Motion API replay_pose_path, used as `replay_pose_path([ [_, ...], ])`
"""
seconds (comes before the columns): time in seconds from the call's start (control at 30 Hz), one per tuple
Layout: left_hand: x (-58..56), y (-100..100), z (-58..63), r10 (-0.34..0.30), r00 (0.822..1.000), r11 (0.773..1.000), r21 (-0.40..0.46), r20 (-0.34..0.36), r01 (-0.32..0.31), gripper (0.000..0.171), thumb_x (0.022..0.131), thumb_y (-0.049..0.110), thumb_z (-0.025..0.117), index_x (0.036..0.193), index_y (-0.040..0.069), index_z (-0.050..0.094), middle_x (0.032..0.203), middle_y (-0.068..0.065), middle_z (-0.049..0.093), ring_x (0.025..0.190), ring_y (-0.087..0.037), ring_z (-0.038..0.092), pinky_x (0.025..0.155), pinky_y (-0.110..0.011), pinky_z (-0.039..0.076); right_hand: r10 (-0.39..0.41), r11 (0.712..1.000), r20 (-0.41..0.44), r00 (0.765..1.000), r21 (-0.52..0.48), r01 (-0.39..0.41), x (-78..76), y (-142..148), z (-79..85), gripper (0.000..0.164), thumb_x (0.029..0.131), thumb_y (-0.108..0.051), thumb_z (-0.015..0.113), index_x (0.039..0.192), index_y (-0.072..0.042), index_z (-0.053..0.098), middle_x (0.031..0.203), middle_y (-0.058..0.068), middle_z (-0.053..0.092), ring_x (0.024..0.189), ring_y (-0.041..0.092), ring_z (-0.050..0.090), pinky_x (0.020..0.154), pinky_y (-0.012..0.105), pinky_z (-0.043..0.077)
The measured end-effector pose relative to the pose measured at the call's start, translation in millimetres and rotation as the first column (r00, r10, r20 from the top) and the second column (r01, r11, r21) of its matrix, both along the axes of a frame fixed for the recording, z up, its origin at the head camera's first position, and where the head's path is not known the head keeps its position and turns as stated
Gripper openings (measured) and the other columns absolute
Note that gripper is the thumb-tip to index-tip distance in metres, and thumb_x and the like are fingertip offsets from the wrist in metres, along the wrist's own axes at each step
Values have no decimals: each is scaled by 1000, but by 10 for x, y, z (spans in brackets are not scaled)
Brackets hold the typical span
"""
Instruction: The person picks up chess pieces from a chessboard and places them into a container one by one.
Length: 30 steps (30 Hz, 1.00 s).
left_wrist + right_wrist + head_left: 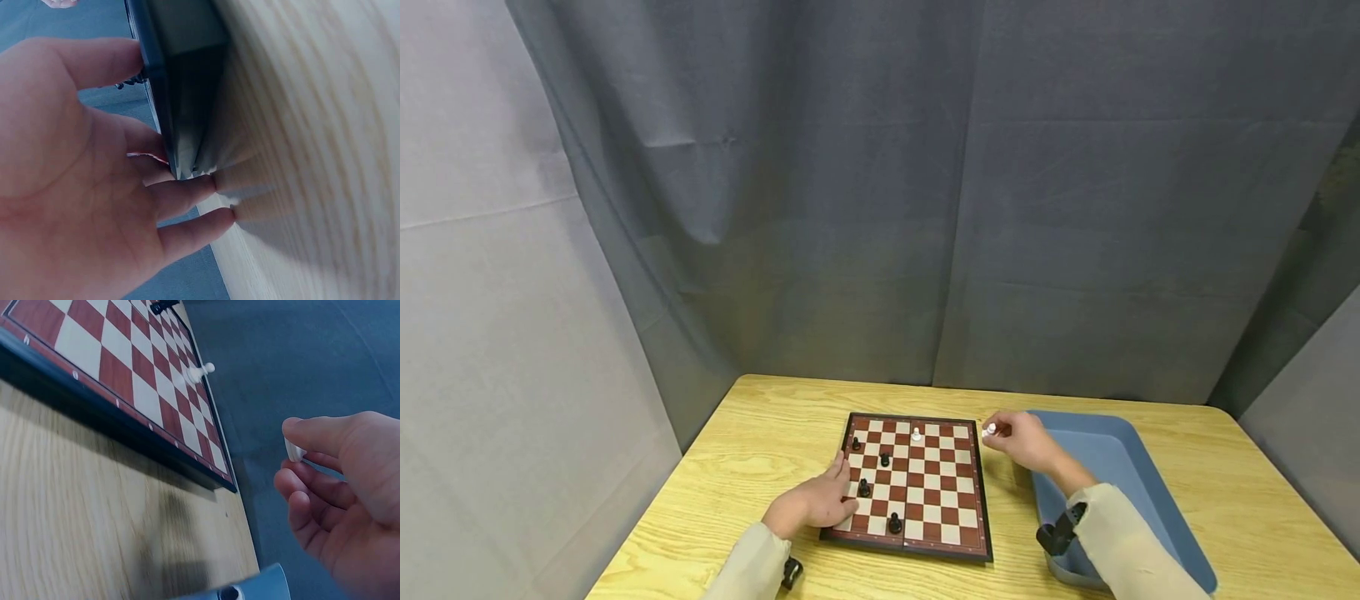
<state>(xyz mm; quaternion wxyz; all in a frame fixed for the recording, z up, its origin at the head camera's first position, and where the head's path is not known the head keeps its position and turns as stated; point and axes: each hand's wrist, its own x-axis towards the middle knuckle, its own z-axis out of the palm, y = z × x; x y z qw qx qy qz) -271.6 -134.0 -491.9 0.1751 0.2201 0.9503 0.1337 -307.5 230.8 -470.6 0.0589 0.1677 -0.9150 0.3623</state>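
A brown-and-white chessboard (942, 493) with a dark rim lies on the table. Several black chess pieces (895, 523) stand on its left half, and one white pawn (916, 434) stands near the far edge. My left hand (822, 502) rests against the board's left rim with its fingers extended; in the left wrist view, some fingertips (224, 215) touch the tabletop. Just off the board's far right corner, my right hand (1026, 442) pinches a small white chess piece (294, 450) between thumb and fingers, which hide part of it.
To the right of the board sits a blue tray (1180, 508), partly under the right forearm. A black and white bit (231, 592) shows at the tray in the right wrist view. Grey curtains (850, 208) hang behind the wooden table (730, 458).
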Motion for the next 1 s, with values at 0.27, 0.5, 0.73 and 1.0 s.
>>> replay_pose_path([
  [0.27,-5,-12,0,1,1000,1000,-2,0,-1,74,98,38,47,148,-7,16,156,-21,1,134,-35,33,96,-41,43,-53,998,9,999,17,53,31,199,37,12,88,-14,68,96,-5,67,81,0,61,73,14,56,58,29,47],
  [0.5,-1,-39,1,5,1000,1000,0,2,-5,74,98,37,47,148,-7,16,156,-21,1,134,-35,33,92,-40,45,-71,997,24,997,17,70,36,352,32,14,88,-14,67,98,-4,66,83,1,61,72,14,56,57,31,47],
  [0.73,2,-45,-15,2,1000,1000,-1,-4,-2,73,98,37,47,148,-6,16,156,-21,1,134,-35,32,98,-42,42,-81,996,13,997,43,81,60,524,9,11,89,-15,67,94,-5,68,83,1,62,74,15,57,59,31,47],
  [1.0,-1,-26,-14,-3,1000,1000,-5,-8,3,73,98,38,46,148,-7,17,156,-21,1,134,-34,32,100,-42,40,-103,994,-3,995,44,103,135,694,18,10,87,-15,69,92,-6,68,84,1,63,76,16,57,61,32,48],
])
